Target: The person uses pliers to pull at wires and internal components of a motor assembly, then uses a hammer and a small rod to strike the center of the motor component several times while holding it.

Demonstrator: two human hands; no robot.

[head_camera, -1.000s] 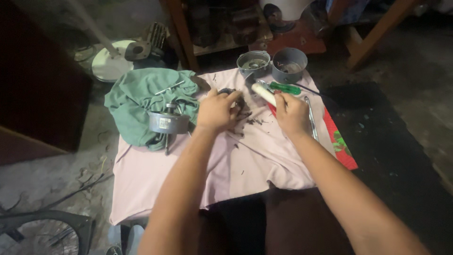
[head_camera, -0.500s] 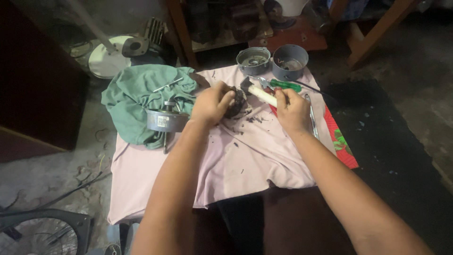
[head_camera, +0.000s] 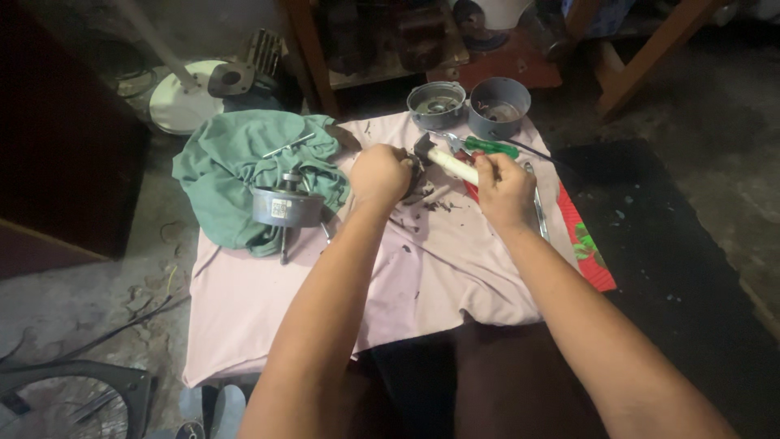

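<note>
Left hand (head_camera: 380, 175) closed tight on a small dark part (head_camera: 413, 172), over the pink cloth (head_camera: 268, 309) on the counter. Right hand (head_camera: 502, 185) gripping a white-handled brush (head_camera: 449, 165), head touching that part. Crumbs (head_camera: 431, 205) already brushed off; more cleaning left, probably. Two grey cups (head_camera: 467, 104) waiting behind.

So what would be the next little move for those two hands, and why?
Probably a short, light tap. The right hand grips a small hammer by its pale handle, with the dark head right beside the dark part that the left hand clasps on the pink cloth. Dark crumbs lie just below, so something seems to be loosening there.
</note>
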